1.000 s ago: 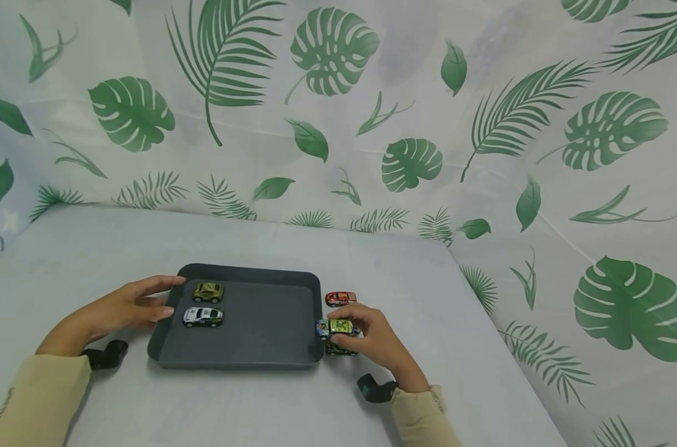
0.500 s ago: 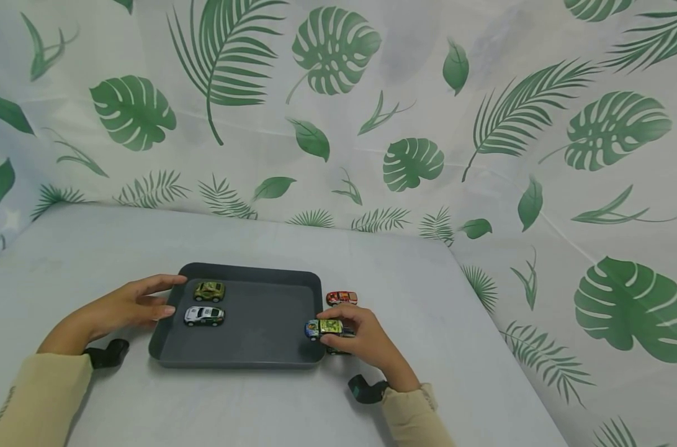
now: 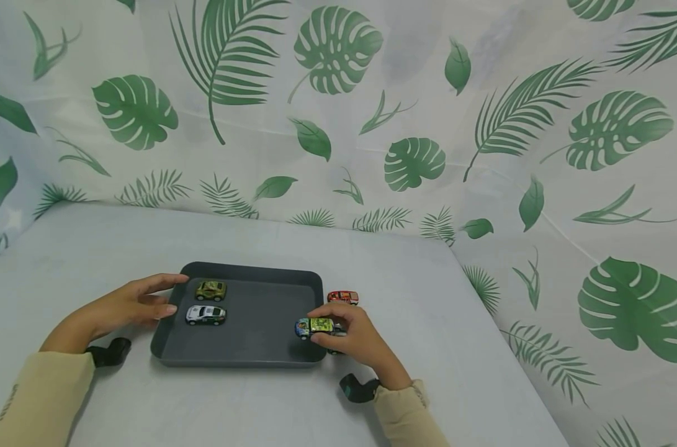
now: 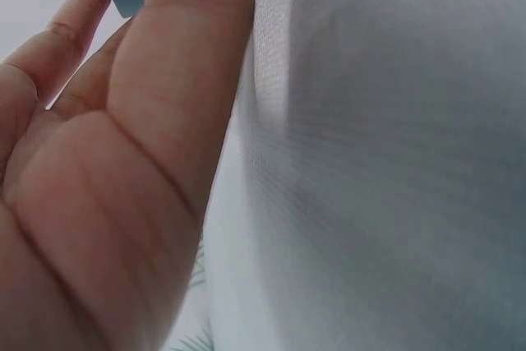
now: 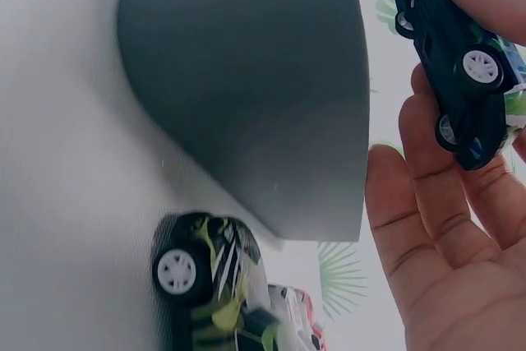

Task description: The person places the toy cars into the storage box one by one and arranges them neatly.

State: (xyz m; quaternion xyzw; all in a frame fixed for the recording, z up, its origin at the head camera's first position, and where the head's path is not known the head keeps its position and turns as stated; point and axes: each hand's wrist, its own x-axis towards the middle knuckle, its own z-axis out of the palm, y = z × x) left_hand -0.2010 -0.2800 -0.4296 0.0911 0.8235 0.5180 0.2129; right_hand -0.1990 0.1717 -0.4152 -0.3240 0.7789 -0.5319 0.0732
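Observation:
My right hand (image 3: 362, 335) pinches a blue and yellow-green toy car (image 3: 309, 326) between thumb and fingers, above the right rim of a dark grey tray (image 3: 260, 364). The right wrist view shows this toy car's dark underside (image 5: 448, 63) and pale wheels, raised beside the tray's wall (image 5: 255, 96). My left hand (image 3: 120, 307) is at the tray's left side, index finger and thumb extended onto its rim. Inside the tray, a green camouflage toy car (image 3: 210, 290) stands behind a white and dark green toy car (image 3: 206, 315), both near the left wall.
Right of the tray, a red toy car (image 3: 342, 297) stands on the white-covered table (image 3: 243, 410). A dark green patterned toy car (image 5: 222, 302) stands there too, mostly hidden under my right hand in the head view. A leaf-printed cloth (image 3: 249, 143) hangs behind.
My right hand has moved left with the blue and yellow-green toy car, from outside the tray to over its right rim. The left hand keeps its place.

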